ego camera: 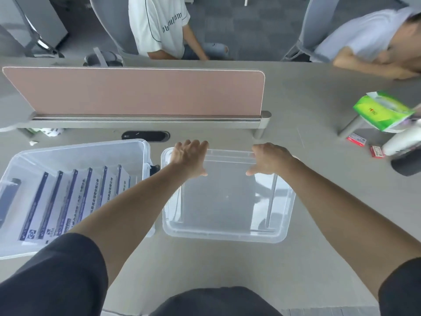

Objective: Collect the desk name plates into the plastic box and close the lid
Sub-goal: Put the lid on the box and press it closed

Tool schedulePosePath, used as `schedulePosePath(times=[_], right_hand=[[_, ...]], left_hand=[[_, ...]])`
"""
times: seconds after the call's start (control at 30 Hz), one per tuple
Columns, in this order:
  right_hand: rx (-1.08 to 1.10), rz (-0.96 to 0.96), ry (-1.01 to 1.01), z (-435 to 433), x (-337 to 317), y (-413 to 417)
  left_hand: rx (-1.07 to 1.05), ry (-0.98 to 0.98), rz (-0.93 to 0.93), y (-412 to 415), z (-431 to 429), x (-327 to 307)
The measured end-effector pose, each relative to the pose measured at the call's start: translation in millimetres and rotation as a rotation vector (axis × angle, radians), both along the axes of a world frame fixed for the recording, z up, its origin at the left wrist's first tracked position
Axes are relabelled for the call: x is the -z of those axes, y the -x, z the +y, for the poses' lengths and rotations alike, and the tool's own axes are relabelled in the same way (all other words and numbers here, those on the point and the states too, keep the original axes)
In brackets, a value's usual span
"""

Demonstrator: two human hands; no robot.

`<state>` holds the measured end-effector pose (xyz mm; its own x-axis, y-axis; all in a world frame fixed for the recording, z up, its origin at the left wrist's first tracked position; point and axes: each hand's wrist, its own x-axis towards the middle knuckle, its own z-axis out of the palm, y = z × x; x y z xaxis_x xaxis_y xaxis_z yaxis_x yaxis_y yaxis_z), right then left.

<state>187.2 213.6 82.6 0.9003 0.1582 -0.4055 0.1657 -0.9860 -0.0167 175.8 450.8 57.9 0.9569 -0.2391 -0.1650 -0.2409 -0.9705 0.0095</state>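
Your clear plastic box point(79, 145) holds upright white-and-blue desk name plates point(68, 197) in a row. Beside it, your left hand point(189, 158) and right hand point(271, 159) grip the far rim of the clear lid point(227, 234).

A single wide-angle view looks out from the person's head, facing forward and steeply down across the grey desk top point(227, 270). The wearer's dark-clothed torso point(216, 302) fills the bottom edge. Both bare forearms run up from the lower corners to the left hand point(189, 159) and right hand point(271, 159) near mid-frame. The shallow clear plastic lid point(225, 234) and deep clear plastic box point(75, 145) sit close below the lens. The pink desk divider panel point(136, 92) lies farther off, with a seated person in a white shirt point(157, 23) and another in a pale shirt point(364, 35) at the top edge.
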Motion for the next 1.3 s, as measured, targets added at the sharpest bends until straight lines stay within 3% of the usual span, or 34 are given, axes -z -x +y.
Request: schedulePosePath(times=[0.2, 0.37, 0.6, 0.77, 0.97, 1.3], right_hand=[[0.139, -0.103, -0.057, 0.3, -44.2, 92.3], [0.182, -0.221, -0.088, 14.6, -61.2, 158.3], [0.273, -0.181, -0.188, 21.4, -76.4, 220.7], [0.247, -0.391, -0.196, 21.9, -124.0, 228.0], [0.272, -0.573, -0.417, 40.5, -169.8, 219.7], [0.005, -0.621, -0.810, 155.1, -113.6, 191.4]], left_hand=[[0.134, 0.122, -0.163, 58.9, 7.9, -35.1], [0.190, 0.193, -0.155, 107.6, 20.8, -47.5], [0.195, 0.339, -0.068, 157.6, 36.4, -62.5], [0.133, 0.480, -0.102, 168.6, 37.0, -99.9], [0.095, 0.627, -0.399, 170.5, 64.1, -149.7], [-0.189, 0.447, -0.636, 232.0, 171.8, -149.7]])
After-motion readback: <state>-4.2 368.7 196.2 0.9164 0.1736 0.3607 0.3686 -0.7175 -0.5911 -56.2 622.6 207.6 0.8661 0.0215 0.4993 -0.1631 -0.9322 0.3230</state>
